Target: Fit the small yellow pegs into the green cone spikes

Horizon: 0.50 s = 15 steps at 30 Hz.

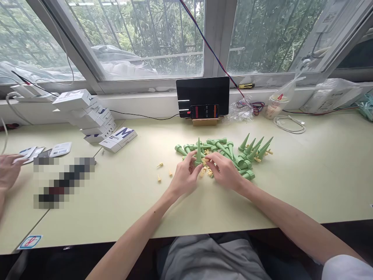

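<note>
My left hand (186, 173) is closed around the base of a green plastic spike (198, 151), which stands with its point up. Close to that spike's right side, my right hand (223, 169) has its thumb and fingers drawn together; whatever they pinch is too small to make out. Behind and beside my hands lies a pile of green spikes (223, 147), partly hidden by my fingers. Small yellow pieces (203, 171) are scattered among them and under my hands. Several spikes with yellow pieces at their bases stand upright in a group (256, 149) to the right.
Loose yellow pieces (159, 178) lie left of my hands. A phone (204, 111) leans against a black tablet (203, 91) at the back. White boxes (96, 116) are stacked left. Another person's hand (8, 171) rests at the far left. A bagged cup (275, 105) stands by the window.
</note>
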### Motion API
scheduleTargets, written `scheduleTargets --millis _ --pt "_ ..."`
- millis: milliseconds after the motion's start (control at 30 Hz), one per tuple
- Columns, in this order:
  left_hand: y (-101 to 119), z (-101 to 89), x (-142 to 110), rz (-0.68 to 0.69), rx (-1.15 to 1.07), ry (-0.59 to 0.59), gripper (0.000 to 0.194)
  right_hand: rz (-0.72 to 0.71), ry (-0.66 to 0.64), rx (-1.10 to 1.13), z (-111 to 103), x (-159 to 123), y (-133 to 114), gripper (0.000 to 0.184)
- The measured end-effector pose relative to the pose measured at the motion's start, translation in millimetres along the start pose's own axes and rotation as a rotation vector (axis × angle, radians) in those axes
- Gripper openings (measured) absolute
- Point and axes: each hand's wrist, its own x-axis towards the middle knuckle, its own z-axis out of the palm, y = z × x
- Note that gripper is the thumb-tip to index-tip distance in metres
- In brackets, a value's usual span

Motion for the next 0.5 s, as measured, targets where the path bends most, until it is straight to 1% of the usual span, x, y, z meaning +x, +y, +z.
scheduleTargets --millis 167,300,500 --pt "0.4 0.5 0.5 -0.031 0.006 0.003 0.045 -0.016 0.022 -0.078 1.6 -0.9 2.0 0.012" --pt "0.7 0.8 -0.2 -0.03 0.015 -0.007 0.044 -0.049 0.05 -0.15 1.3 -0.4 2.6 0.011" --pt "-0.2 0.7 -0.9 0.02 0.043 -0.009 0.038 -0.039 0.013 -0.2 0.3 -0.8 4.0 0.016"
